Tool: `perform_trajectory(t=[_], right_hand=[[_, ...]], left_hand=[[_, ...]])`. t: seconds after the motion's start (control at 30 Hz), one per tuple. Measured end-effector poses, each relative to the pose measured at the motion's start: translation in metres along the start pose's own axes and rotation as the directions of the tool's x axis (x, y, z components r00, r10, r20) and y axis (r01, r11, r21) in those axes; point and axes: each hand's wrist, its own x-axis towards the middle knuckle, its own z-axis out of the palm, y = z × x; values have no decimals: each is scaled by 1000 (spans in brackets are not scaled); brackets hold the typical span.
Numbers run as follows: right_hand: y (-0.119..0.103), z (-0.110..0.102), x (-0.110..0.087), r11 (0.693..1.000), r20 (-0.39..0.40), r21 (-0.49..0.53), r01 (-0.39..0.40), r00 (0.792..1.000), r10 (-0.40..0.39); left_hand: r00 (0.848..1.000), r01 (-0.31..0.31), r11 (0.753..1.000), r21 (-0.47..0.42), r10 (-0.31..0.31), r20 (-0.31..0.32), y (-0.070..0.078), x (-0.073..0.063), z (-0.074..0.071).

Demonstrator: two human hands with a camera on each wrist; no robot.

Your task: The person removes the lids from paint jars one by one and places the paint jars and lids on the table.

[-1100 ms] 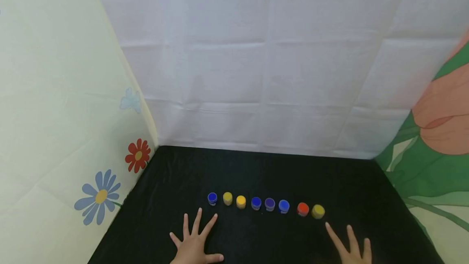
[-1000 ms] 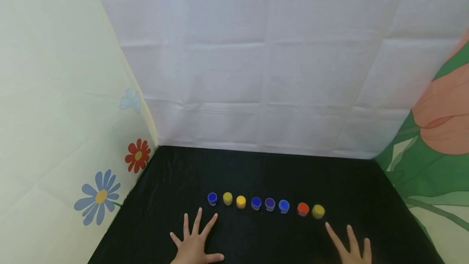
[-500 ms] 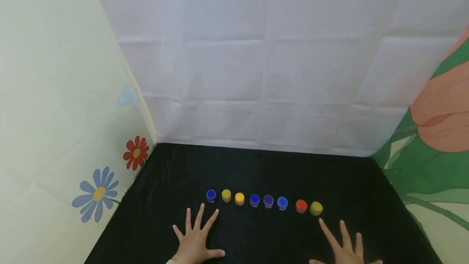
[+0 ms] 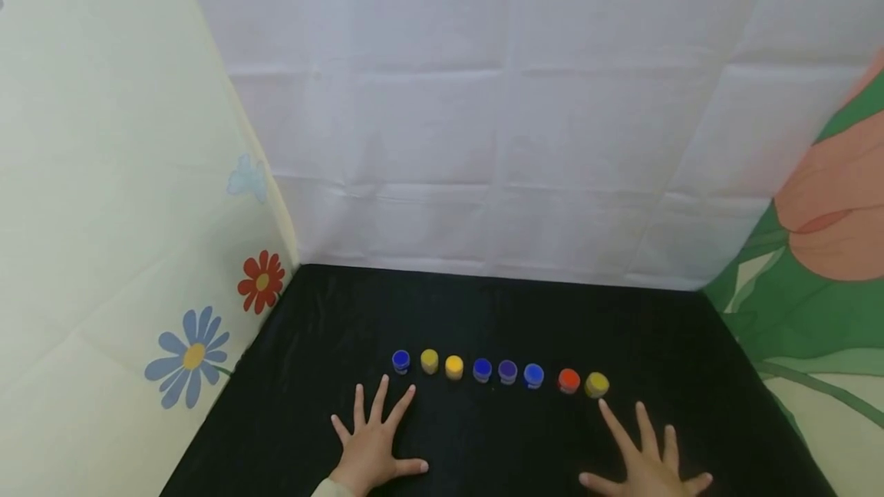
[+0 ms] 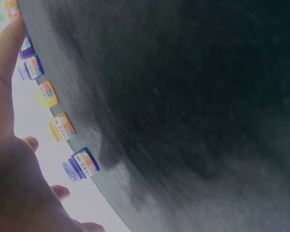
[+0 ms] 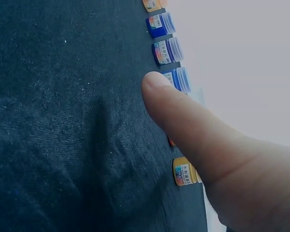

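Jars (image 4: 507, 373) (eight, mixed colours) in row on black cloth (image 4: 497, 436), near left hand (image 4: 371, 447) and right hand (image 4: 645, 462) with wide-spread fingers.

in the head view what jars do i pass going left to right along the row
Dark blue jar → olive-yellow jar → bright yellow jar → second dark blue jar → purple jar → lighter blue jar → red jar → second olive-yellow jar
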Motion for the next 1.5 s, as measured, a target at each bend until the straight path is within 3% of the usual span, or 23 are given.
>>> perform_trajectory(t=[0.3,0.57,0.7,0.9,1.03,1.17,1.27,1.4,1.5], right_hand=[[-5,-6,-6,1000,-9,-4,31,999,-31],[-21,-14,-6,993,-12,13,115,993,-115],[-40,-10,-5,979,-40,39,202,979,-201],[-79,11,-7,933,-124,162,323,944,-305],[-109,26,-6,883,-194,232,407,909,-368],[-140,45,0,807,-277,302,508,856,-436],[-161,55,8,731,-297,387,563,826,-479],[-187,61,17,620,-251,558,551,824,-507],[-205,66,25,529,-217,674,515,823,-525]], left_hand=[[1000,14,1000,-15,-14,9,1,0,0],[1000,7,999,-52,-7,1,4,4,1],[999,31,996,-83,-32,-5,4,7,4],[994,53,981,-187,-70,-86,6,15,6],[986,-5,971,-241,-35,-162,5,25,5],[980,-37,946,-321,-28,-195,1,35,1],[976,-47,927,-373,-38,-216,-4,40,0],[968,-61,895,-442,-56,-246,-12,48,-2],[968,-41,858,-512,-93,-234,-17,55,-5]])
